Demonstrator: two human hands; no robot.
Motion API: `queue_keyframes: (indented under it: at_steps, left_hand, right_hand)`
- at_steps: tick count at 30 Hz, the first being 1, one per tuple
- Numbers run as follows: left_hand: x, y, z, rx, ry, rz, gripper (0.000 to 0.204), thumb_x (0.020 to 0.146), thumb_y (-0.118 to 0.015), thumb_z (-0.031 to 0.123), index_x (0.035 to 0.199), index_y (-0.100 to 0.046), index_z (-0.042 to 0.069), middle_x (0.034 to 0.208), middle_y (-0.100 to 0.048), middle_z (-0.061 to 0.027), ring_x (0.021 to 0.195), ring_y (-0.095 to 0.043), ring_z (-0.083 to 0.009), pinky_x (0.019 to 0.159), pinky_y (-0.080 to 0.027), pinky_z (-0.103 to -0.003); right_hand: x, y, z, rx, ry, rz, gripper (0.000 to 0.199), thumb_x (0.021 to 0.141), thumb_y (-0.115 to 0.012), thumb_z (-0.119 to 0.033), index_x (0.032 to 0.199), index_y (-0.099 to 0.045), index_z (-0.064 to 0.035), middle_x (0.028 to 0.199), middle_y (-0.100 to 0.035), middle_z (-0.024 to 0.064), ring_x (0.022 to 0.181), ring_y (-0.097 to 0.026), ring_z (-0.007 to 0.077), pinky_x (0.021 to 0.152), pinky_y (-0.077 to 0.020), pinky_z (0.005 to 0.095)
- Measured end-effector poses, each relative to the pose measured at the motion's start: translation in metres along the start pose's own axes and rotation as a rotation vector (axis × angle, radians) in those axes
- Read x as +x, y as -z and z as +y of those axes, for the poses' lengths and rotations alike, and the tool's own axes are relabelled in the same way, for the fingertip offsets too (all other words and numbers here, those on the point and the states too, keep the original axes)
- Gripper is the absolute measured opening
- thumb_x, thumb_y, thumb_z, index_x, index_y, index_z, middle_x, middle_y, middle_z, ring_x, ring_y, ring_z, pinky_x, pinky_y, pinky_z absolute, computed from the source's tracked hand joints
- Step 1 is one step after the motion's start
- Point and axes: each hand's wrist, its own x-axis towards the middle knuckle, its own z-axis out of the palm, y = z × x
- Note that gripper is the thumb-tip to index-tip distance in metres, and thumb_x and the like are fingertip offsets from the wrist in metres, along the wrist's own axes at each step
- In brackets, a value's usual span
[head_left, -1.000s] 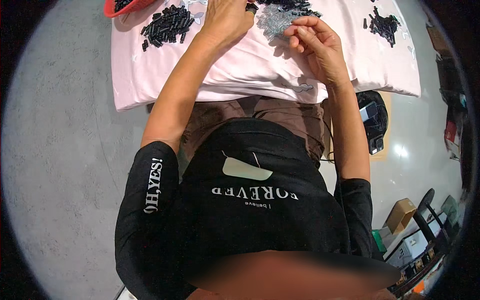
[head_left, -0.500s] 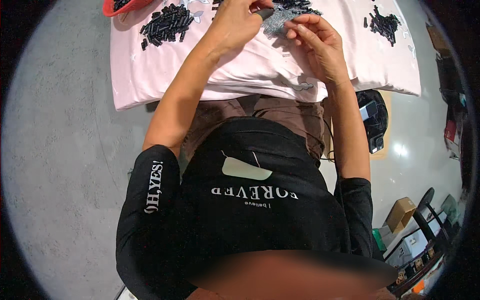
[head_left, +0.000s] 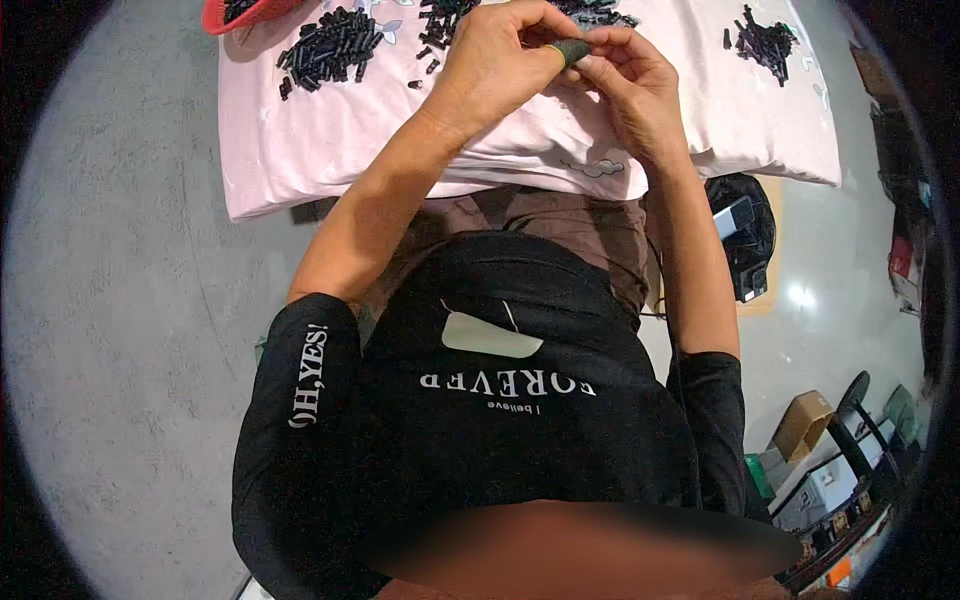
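My left hand (head_left: 505, 62) and my right hand (head_left: 640, 90) meet over the pink cloth, fingertips pinched together. A dark finger cot with a yellow-green rim (head_left: 570, 52) covers my left thumb. Whatever lies between the fingertips is too small and hidden to make out. Just beyond the hands, partly covered by them, is a heap of small shiny and black parts (head_left: 607, 17). Left of it spreads a pile of short black tube-like pieces (head_left: 440, 22), with a few loose ones near my left wrist.
Another pile of black pieces (head_left: 330, 50) lies farther left, beside a red basket (head_left: 245, 14) holding more. A smaller black pile (head_left: 766, 48) sits at the right. The pink cloth (head_left: 300, 150) hangs over the near edge. A black bag (head_left: 745, 235) is on the floor at right.
My left hand has moved right and slightly nearer, so its thumb now meets my right fingertips. The pile behind my left hand shows more; the shiny heap is more covered.
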Motion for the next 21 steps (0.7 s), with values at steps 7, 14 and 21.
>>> queue_keyframes:
  at_steps: [7,14,21]
  left_hand:
    - [-0.004,0.013,-0.02,0.476,-0.226,0.04,0.022,0.078,-0.058,-0.003,0.096,-0.069,0.001,0.091,-0.068,-0.0136,0.081,-0.067,-0.0306,0.073,-0.053,-0.037]
    - [-0.016,0.002,-0.038,0.694,-0.44,-0.01,0.021,0.076,-0.058,-0.004,0.091,-0.069,0.005,0.089,-0.063,-0.0148,0.089,-0.063,-0.0364,0.08,-0.051,-0.046]
    - [-0.017,-0.004,-0.042,0.851,-0.514,-0.023,0.019,0.075,-0.056,-0.006,0.091,-0.065,0.001,0.09,-0.061,-0.016,0.094,-0.061,-0.0376,0.084,-0.051,-0.047]
  right_hand:
    - [0.004,0.0,0.0,0.104,0.022,0.049,0.018,0.097,-0.061,-0.001,0.115,-0.062,0.0026,0.099,-0.07,0.013,0.083,-0.068,0.0146,0.072,-0.054,0.023]
    - [0.006,0.003,0.003,0.173,0.047,0.07,0.019,0.099,-0.058,-0.003,0.117,-0.062,0.0033,0.103,-0.069,0.014,0.083,-0.064,0.0131,0.073,-0.0521,0.0235]
    - [0.005,0.006,0.006,0.174,0.002,0.048,0.019,0.1,-0.058,-0.004,0.118,-0.062,0.0027,0.1,-0.068,0.0119,0.081,-0.062,0.012,0.073,-0.0511,0.0225]
